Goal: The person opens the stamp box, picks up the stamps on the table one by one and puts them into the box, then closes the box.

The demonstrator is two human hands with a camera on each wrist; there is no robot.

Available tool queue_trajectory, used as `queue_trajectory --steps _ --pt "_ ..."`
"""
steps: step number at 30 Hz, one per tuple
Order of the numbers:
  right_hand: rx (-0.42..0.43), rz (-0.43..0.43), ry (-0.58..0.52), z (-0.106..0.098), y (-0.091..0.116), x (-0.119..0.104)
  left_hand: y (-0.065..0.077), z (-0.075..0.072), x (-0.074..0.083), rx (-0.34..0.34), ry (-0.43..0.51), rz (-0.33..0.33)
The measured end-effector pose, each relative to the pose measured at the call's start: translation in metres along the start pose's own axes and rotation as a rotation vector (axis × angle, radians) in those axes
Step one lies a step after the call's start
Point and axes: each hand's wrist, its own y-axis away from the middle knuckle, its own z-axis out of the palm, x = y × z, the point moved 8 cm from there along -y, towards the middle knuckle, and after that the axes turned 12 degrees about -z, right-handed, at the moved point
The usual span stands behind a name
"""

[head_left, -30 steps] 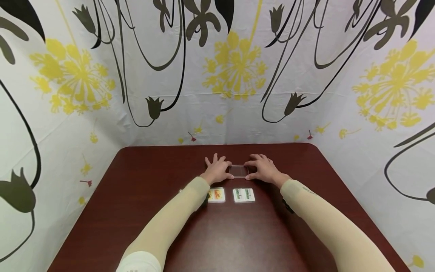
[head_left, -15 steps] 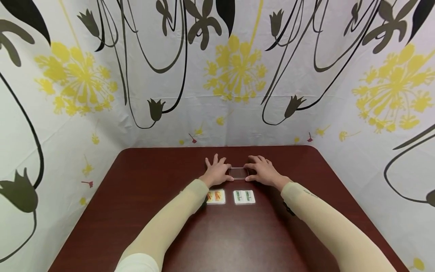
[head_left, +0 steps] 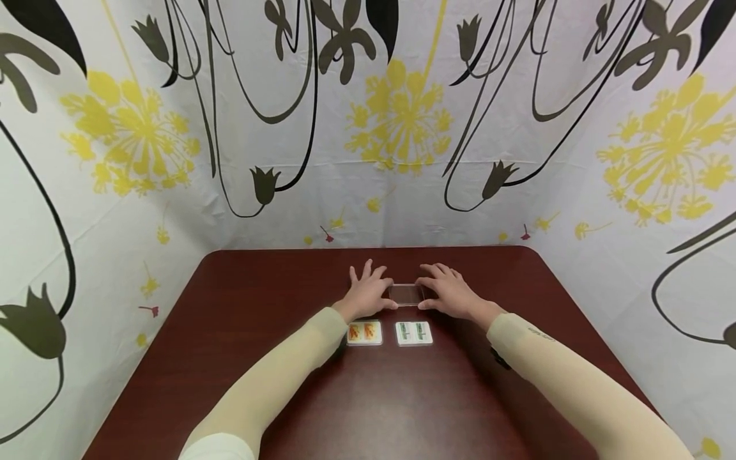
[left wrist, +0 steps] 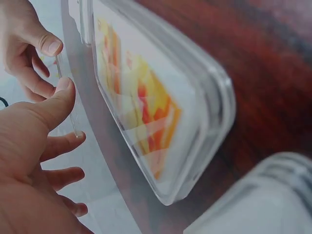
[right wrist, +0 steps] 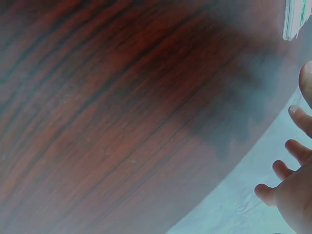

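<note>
Both hands hold a thin, clear rectangular plastic cover [head_left: 406, 294] by its two short ends, near the far side of the table. My left hand [head_left: 365, 295] pinches its left end between thumb and index finger, the other fingers spread. At the right end, my right hand [head_left: 451, 293] grips it with thumb and fingertips. Just nearer to me lie two clear card cases. The left case [head_left: 365, 333] shows orange and yellow pictures; the right case [head_left: 413, 333] bears green prints on white. In the left wrist view the cover's edge [left wrist: 73, 117] is seen nearly side-on.
A reddish-brown wooden table [head_left: 368, 409] has rounded far corners. White cloth [head_left: 379, 217] with flower prints hangs behind it and on both sides. Another clear-edged case [left wrist: 273, 190], cut off by the frame, is close to the left wrist camera.
The hands have shifted very slightly nearer with the clear cover between them. My left forearm has moved left, so more of the orange-pictured case shows.
</note>
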Motion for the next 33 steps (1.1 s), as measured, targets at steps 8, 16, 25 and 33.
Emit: queue_trajectory --steps 8,16,25,33 --pt "0.001 -0.058 0.011 -0.003 0.013 -0.018 0.016 0.001 0.004 -0.016 0.036 0.036" --pt "0.012 -0.117 0.014 -0.008 0.023 -0.032 0.029 -0.003 0.013 -0.012 0.002 0.052" --pt "0.012 -0.155 -0.003 -0.001 0.04 -0.043 0.05 0.005 0.024 -0.04 0.01 0.063" --pt "0.037 -0.182 -0.017 -0.001 0.049 -0.051 0.058 0.006 0.033 -0.016 -0.036 0.072"
